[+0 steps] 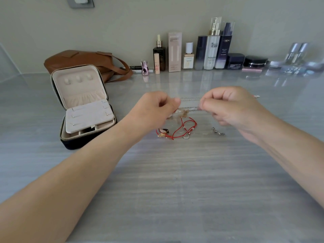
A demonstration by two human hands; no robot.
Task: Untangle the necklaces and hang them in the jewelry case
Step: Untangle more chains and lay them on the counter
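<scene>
We count two hands, left hand (pixel 155 106) and right hand (pixel 229 106); one jewelry case (pixel 71 143) with three hooks (pixel 78 79) in its lid; one brown bag (pixel 82 58); one red cord (pixel 182 127); two dark jars (pixel 235 61).

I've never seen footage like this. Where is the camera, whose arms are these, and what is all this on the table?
There is no machine here. These are a person's two bare arms, and the single picture comes from a camera worn on their head, looking forward and down. The left hand and the right hand each pinch a thin silver chain, which is stretched between them above the grey table. Just below it, a red cord lies tangled with other small jewelry. To the left stands an open jewelry case; the hooks in its lid look bare. Behind it is a brown bag. Cosmetic bottles line the wall.
</scene>
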